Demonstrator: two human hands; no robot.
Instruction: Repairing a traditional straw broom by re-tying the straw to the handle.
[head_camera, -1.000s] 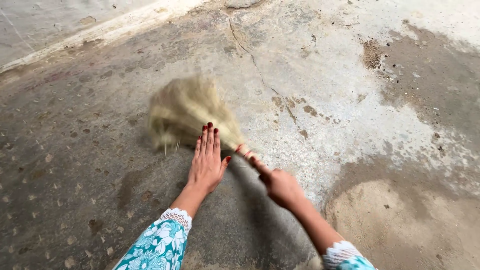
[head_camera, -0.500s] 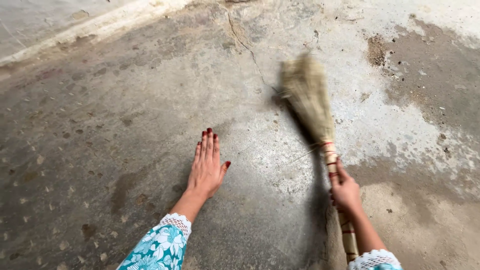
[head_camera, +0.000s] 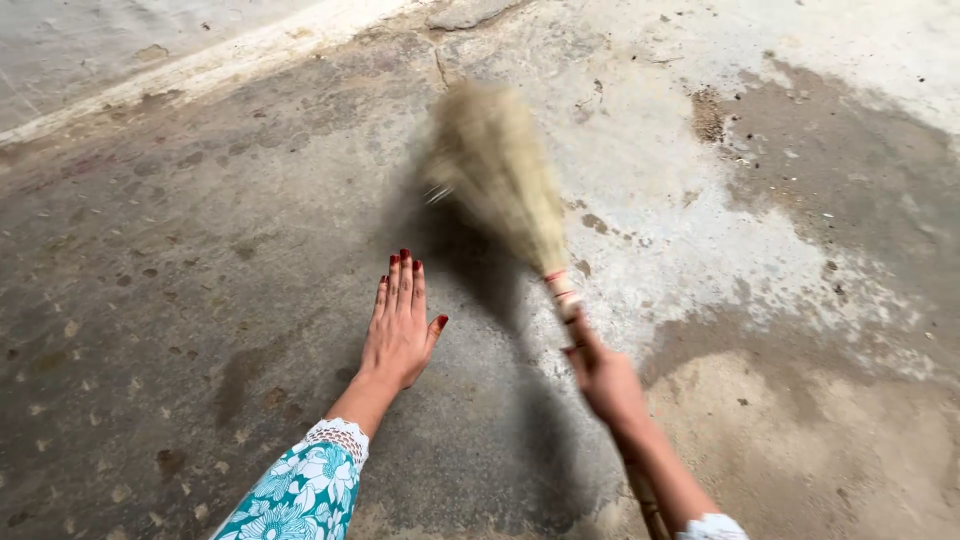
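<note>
My right hand (head_camera: 603, 378) grips the handle of a straw hand broom (head_camera: 497, 170), which has red bands around its neck. The bristle head is blurred with motion and points up and left over the concrete floor (head_camera: 200, 250). My left hand (head_camera: 399, 330) lies flat on the floor, palm down, fingers together, red nails showing. It holds nothing and sits just left of the broom's shadow. Both wrists wear teal floral sleeves with white lace cuffs.
The concrete is cracked and stained, with a pale worn patch (head_camera: 720, 250) right of the broom and a small pile of dirt (head_camera: 708, 115) at the upper right. A raised pale ledge (head_camera: 200, 65) runs along the upper left. Sandy ground (head_camera: 820, 450) lies at lower right.
The broom swung from the left, out to the right, and now back toward the left. My right hand moved with it. My left hand stayed flat on the floor.
</note>
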